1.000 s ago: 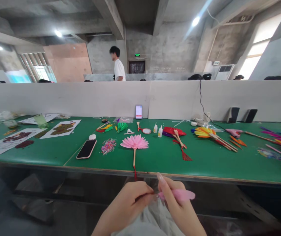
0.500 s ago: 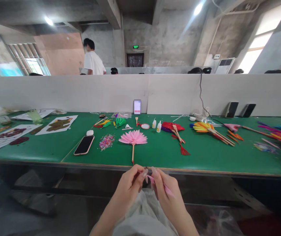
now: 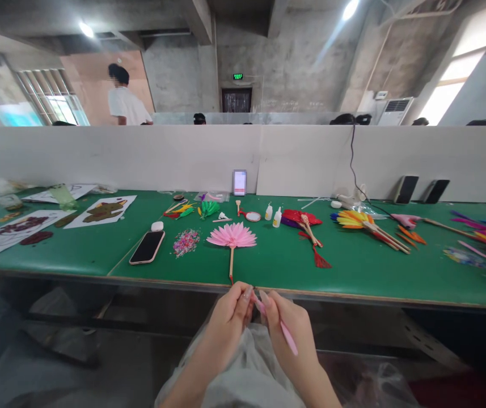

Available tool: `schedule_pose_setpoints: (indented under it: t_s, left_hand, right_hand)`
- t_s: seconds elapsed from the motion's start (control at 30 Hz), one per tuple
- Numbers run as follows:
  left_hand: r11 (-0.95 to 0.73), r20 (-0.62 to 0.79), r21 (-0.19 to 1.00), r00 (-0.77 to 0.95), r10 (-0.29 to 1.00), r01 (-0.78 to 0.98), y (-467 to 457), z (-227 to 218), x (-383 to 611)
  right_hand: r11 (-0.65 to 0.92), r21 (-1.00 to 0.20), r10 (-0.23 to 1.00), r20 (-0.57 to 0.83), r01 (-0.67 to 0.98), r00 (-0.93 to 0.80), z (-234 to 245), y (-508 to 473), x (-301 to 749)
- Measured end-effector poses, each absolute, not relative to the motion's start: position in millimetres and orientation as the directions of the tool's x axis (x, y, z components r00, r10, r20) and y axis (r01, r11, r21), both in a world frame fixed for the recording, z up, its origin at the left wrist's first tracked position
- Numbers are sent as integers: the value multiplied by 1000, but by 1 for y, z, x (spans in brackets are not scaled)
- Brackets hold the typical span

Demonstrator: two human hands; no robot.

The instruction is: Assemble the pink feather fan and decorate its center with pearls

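My right hand [image 3: 287, 320] is closed on a slim pink feather [image 3: 288, 339], whose broad end points down and to the right across the hand. The fingers of my left hand [image 3: 231, 311] pinch at the feather's other end, their tips close to my right thumb. Both hands are above my lap, just before the table edge. Beyond them lies a fan of pink feathers [image 3: 232, 235] with a wooden handle [image 3: 231, 262] and a bit of red cord at its lower end.
On the green table [image 3: 208, 272] are a phone [image 3: 147, 247], bead-like pieces [image 3: 186, 242], a round mirror [image 3: 252, 216], glue bottles [image 3: 277, 217], a red feather fan [image 3: 302, 218] and yellow feathers [image 3: 353, 220]. A white partition [image 3: 161, 158] stands behind. Another person [image 3: 127, 105] is beyond it.
The pink feather has tilted more steeply downward in my right hand. My hands stay close together. The person behind the partition has moved left.
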State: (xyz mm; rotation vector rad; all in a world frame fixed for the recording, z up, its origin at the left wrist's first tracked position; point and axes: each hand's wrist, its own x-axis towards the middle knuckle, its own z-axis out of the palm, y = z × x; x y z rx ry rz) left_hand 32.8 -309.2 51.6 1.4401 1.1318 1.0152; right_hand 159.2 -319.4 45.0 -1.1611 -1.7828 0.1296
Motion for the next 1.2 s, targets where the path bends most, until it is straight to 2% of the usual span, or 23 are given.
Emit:
schedule_pose_setpoints:
  t_s: [0.3, 0.43, 0.6, 0.9, 1.03, 1.13, 1.2]
  left_hand:
    - [-111, 82, 977, 157, 984, 184, -310, 47, 38]
    - [-95, 81, 984, 97, 992, 151, -311, 39, 39]
    - [-134, 121, 983, 104, 987, 126, -312, 42, 39]
    - [-139, 128, 988, 150, 980, 64, -293, 40, 40]
    - [-213, 185, 950, 138, 973, 228, -258, 22, 46]
    - [-205, 179, 945, 120, 976, 254, -238, 5, 48]
    - [-199, 153, 940, 182, 971, 275, -233, -7, 44]
  right_hand:
    - [517, -584, 768, 640, 625, -37, 40, -316, 159]
    - [499, -628, 793, 609, 597, -22, 40, -318, 158]
    - [463, -679, 815, 579, 570, 28, 41, -320, 159]
    - [346, -775, 900, 434, 528, 48, 33, -310, 164]
    - [158, -734, 962, 266, 660, 67, 19, -265, 183]
    - [43, -663, 967, 214, 748, 135, 7, -215, 212]
    - [-18, -592, 974, 170, 806, 147, 1, -186, 233]
